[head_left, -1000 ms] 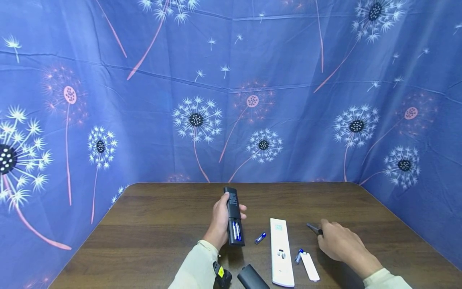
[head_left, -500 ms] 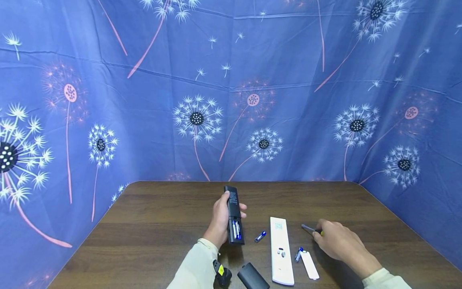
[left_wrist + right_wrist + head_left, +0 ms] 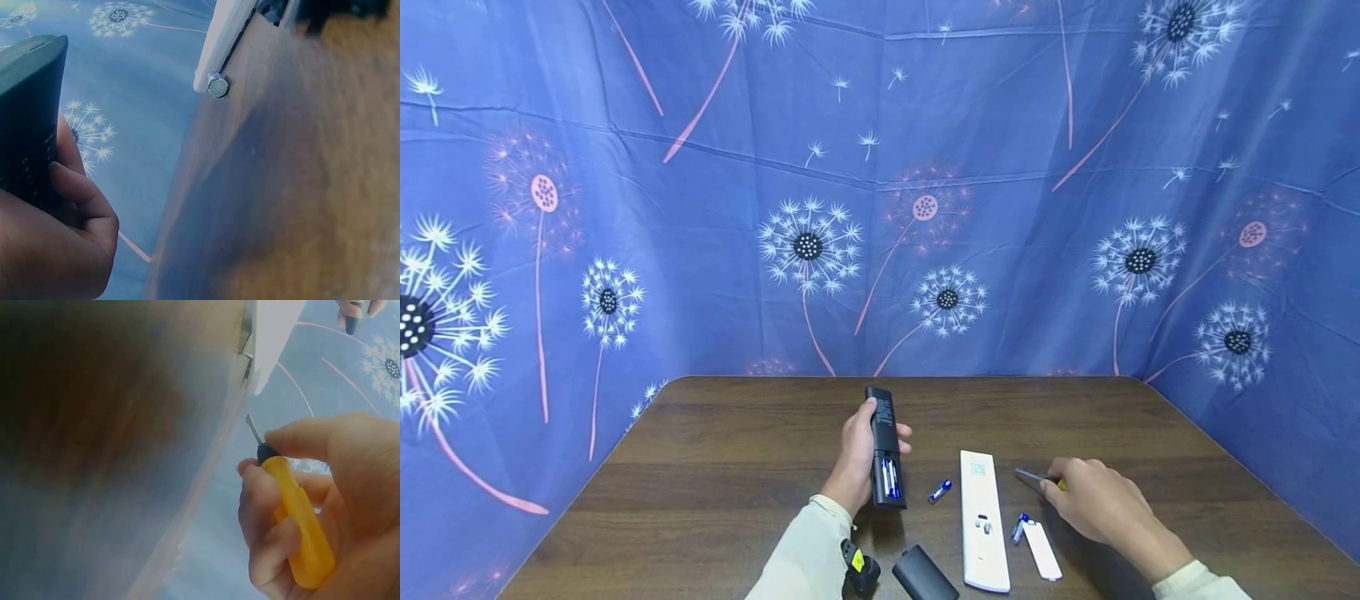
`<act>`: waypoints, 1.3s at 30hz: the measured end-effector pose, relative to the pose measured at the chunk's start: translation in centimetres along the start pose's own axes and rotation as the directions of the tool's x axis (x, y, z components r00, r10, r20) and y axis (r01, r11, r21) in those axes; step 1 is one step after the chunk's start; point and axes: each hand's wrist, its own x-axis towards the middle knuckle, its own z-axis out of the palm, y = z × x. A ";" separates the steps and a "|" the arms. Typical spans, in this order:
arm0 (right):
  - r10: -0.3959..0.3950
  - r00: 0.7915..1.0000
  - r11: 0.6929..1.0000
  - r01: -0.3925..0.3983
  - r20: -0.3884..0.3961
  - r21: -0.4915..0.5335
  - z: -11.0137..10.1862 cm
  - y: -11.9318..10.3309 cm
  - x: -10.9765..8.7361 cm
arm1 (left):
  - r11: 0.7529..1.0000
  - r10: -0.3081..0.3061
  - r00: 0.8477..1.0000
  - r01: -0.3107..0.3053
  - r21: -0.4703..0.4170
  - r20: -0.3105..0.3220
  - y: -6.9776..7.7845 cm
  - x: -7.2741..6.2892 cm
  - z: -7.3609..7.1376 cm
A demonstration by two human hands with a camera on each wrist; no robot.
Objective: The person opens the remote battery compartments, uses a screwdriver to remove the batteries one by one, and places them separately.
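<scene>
In the head view my left hand [image 3: 852, 458] grips a black remote control [image 3: 883, 421], tilted above the table. Its battery compartment is uncovered and faces up, with blue-and-silver batteries [image 3: 891, 479] inside. My right hand [image 3: 1097, 500] holds a screwdriver [image 3: 1027, 477] over the right side of the table, its metal shaft pointing left. In the right wrist view the fingers curl around its yellow handle [image 3: 300, 525], and the thumb lies by the black collar below the shaft. A white remote control [image 3: 985, 533] lies between the hands. Beside it is a loose blue battery [image 3: 940, 491].
To the right of the white remote, another blue battery [image 3: 1019, 530] lies against a small white cover [image 3: 1042, 552]. A black curved cover [image 3: 924, 573] sits near the front edge of the wooden table [image 3: 737, 467]. Behind hangs a blue dandelion-print cloth [image 3: 715, 250].
My right hand has shifted slightly left, and the screwdriver's shaft now reaches further left with more of it showing. The left hand and the black remote control stay about where they were.
</scene>
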 end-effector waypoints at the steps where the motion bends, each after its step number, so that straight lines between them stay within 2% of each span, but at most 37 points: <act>1: -0.001 1.000 1.000 0.001 -0.005 0.001 0.0 -0.1 0.0 | 1.000 0.000 1.000 0.000 -0.001 0.000 0.0 0.0 0.0; 10: -0.021 0.999 0.999 0.022 -0.045 0.031 0.0 -0.9 -0.5 | 1.000 -0.009 1.000 0.009 0.013 0.002 -0.1 0.2 -0.2; 19: -0.041 0.997 0.992 0.047 -0.061 0.114 0.0 -2.2 -0.7 | 1.000 -0.011 1.000 0.011 0.019 0.011 -0.1 0.1 -0.2; 33: -0.049 0.998 0.986 0.054 -0.036 0.160 -0.3 -5.0 -1.8 | 1.000 -0.009 1.000 0.008 0.023 0.007 -0.2 0.1 -0.1; 39: -0.089 0.996 0.986 0.092 -0.024 0.141 -0.5 -6.2 -2.0 | 0.999 -0.011 1.000 0.011 0.037 0.006 -0.2 0.1 -0.2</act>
